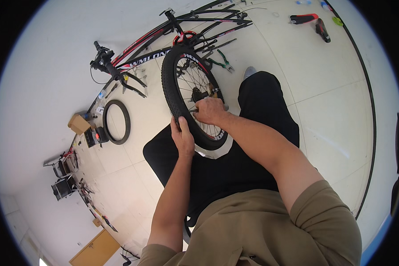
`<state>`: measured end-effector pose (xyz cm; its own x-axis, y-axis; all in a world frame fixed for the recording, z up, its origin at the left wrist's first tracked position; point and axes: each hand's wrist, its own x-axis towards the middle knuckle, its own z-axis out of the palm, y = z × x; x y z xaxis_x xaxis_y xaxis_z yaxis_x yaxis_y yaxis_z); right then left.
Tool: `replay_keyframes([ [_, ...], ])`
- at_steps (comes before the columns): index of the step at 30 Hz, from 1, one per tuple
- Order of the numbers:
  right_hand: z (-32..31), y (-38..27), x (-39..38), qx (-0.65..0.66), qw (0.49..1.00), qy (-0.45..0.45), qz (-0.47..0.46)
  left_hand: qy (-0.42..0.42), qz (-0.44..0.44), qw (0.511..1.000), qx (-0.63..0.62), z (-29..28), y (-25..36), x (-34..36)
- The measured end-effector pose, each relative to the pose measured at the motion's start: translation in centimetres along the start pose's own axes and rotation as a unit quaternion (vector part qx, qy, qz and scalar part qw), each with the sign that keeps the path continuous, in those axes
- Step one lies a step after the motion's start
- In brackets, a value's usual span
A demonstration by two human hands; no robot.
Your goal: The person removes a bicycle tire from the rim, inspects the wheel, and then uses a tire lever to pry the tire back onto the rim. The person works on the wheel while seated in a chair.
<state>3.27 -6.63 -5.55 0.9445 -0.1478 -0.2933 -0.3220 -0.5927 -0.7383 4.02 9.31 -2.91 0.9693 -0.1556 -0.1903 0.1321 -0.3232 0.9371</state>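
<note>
A bicycle wheel [169, 86] with a knobby black tyre and dark spokes stands upright between my knees. My left hand [183, 137] grips its tyre at the near left side, the fingers pressed on the tread. Over the spokes, just below the rear sprocket cluster [198, 94], my right hand [209, 111] is closed in a fist. Grey metal ends of a bar-like tool poke out at both sides of this fist; most of it is hidden by the fingers. A short brownish piece [214, 94] shows near the hub, too small to name.
Beyond the wheel lies a black and red bicycle frame [142, 60] along the wall, its handlebar [104, 62] at the left. Green-handled pliers [224, 60] are on the floor nearby. A loose tyre [127, 120] and an open cardboard box [78, 124] are at the left. Red-black items [304, 18] lie far right.
</note>
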Motion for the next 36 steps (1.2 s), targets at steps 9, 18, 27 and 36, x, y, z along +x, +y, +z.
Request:
replay_keyframes([
  [9, -0.3, -0.3, -0.1, -0.053, 0.996, -0.043, -0.054, -0.129, -0.280, 0.946, -0.100, -0.5, 5.5, 7.7],
  [18, -0.1, 0.4, 1.9, -0.140, 0.972, -0.103, -0.156, -0.100, -0.244, 0.965, -0.014, -0.4, 3.7, 7.5],
  [27, -1.1, -0.5, 2.9, -0.297, 0.878, -0.234, -0.292, -0.078, -0.263, 0.961, -0.031, 0.6, 4.3, 7.9],
  [36, -1.6, -0.4, 2.0, -0.296, 0.878, -0.215, -0.309, -0.099, -0.263, 0.960, -0.005, 1.4, 5.2, 9.6],
])
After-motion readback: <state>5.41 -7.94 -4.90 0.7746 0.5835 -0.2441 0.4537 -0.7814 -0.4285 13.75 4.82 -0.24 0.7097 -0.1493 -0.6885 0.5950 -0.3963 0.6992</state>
